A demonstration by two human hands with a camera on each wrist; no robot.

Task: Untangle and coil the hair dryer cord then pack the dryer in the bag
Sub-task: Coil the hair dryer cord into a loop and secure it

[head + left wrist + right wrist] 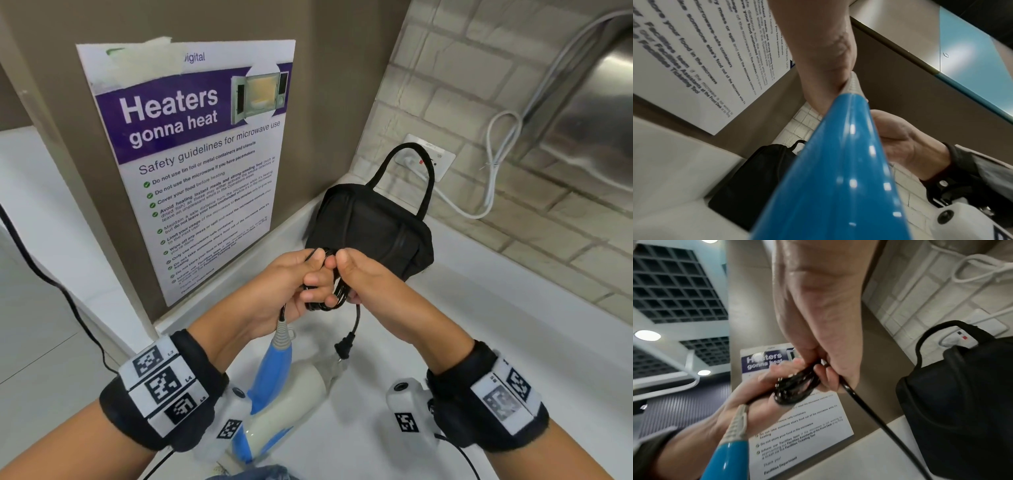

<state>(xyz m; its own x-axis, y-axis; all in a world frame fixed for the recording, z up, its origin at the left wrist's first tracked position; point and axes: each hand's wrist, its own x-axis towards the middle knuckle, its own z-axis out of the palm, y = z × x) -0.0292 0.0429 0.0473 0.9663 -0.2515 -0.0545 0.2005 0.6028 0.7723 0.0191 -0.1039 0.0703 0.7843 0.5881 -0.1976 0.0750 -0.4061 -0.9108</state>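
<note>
Above the tabletop [479, 325], both hands gripped the cord [329, 291]: left hand [291, 284] pinning loops, right hand [363, 274] best wrapping snugly, evenly.

The scene is viewed from the head camera looking forward and down onto a white counter [479, 308], with both hands at mid-frame and a poster [191, 164] on the wall to the left. The left wrist view is taken from below the left hand [828, 65], facing upward and very near, so that most of the frame is filled by the blue dryer [838, 178]. The right wrist view is likewise set low, looking up along the right hand [824, 305] toward the ceiling. The poster and the black bag [370, 226] are shared by all three views.
</note>
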